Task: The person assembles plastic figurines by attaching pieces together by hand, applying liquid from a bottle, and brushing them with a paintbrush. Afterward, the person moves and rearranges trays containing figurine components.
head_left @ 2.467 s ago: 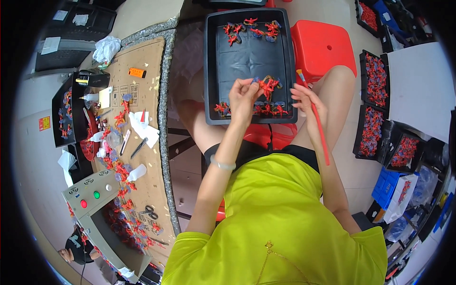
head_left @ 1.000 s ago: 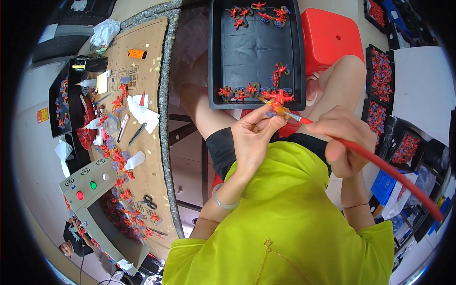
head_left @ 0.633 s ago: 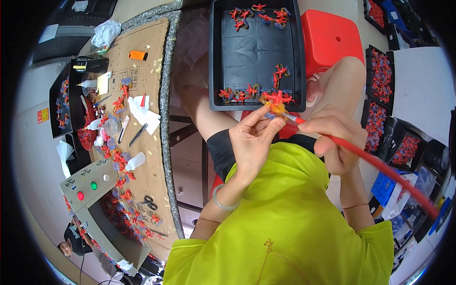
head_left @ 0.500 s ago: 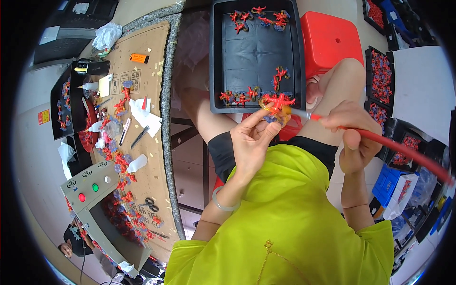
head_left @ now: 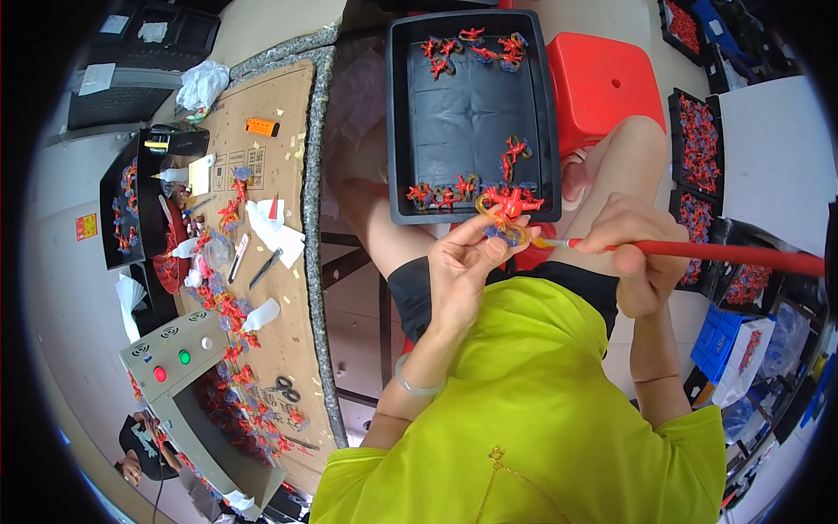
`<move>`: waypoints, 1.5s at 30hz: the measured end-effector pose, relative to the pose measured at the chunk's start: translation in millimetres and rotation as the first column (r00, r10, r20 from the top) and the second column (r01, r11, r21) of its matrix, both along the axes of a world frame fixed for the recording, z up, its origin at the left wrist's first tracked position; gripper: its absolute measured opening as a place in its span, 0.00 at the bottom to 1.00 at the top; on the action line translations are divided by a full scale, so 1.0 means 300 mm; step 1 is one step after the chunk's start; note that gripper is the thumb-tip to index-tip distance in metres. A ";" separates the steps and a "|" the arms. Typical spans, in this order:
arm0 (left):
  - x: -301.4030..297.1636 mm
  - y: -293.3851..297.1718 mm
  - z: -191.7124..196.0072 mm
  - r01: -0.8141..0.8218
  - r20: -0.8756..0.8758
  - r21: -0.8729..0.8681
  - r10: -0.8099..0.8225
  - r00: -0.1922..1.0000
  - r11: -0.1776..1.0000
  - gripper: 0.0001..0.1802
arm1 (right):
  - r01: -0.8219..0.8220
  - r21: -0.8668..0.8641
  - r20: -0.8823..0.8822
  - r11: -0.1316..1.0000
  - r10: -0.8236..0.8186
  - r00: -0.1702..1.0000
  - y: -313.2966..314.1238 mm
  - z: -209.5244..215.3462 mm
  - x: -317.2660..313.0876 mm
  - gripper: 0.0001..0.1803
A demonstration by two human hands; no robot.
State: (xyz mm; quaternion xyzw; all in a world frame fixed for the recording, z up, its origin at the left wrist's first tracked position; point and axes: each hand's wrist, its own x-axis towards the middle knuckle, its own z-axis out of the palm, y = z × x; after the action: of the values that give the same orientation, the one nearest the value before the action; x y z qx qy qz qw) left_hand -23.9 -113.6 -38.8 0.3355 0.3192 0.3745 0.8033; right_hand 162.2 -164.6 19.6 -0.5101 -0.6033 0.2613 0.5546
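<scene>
Pinching one red figurine (head_left: 513,203), with amber and translucent blue parts at the lower end, between thumb and fingertips of the left hand (head_left: 463,258). Projecting with its red body beyond the fingertips, away from the palm, and overlapping in view the near edge of one black tray (head_left: 471,113). Gripping one red-handled paintbrush (head_left: 698,249) between thumb and bent fingers of the right hand (head_left: 633,253), pointing the bristles leftward at the figurine's lower right side; being unable to tell contact there from a slight gap.

Holding in the tray two clusters (head_left: 511,44) of figurines at the far end, one row (head_left: 447,201) at near left, one clump (head_left: 515,150) at near right; overlapping too much for a sure single count. Having one red stool (head_left: 602,87) just right of the tray.

Showing at left, on one cardboard-covered workbench (head_left: 292,332), one pair of scissors (head_left: 284,390), three white bottles (head_left: 262,314) and many more figurines. Including one beige machine (head_left: 175,375) with three buttons: red, green, white. Wearing one pale bangle (head_left: 417,381) on the left wrist.
</scene>
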 end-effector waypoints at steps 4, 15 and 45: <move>0.003 -0.008 -0.008 -0.002 -0.077 0.069 0.008 0.997 0.998 0.19 | 0.050 0.091 0.028 0.995 -0.053 0.998 0.032 -0.006 -0.038 0.29; -0.001 -0.001 0.000 0.030 -0.047 0.042 -0.029 0.999 0.999 0.20 | 0.085 0.109 -0.302 0.990 -0.048 0.952 0.024 -0.008 0.014 0.15; 0.008 -0.006 0.001 0.135 -0.042 -0.100 -0.140 0.989 0.986 0.14 | -0.197 -0.466 -0.712 0.862 -0.234 0.662 0.083 -0.159 -0.038 0.20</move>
State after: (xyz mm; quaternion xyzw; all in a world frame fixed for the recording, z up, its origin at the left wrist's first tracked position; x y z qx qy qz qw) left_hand -21.5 -115.5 -38.6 0.3264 0.3325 0.2940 0.8345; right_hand 150.9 -139.8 -28.1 -0.4896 -0.2250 0.5901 0.6012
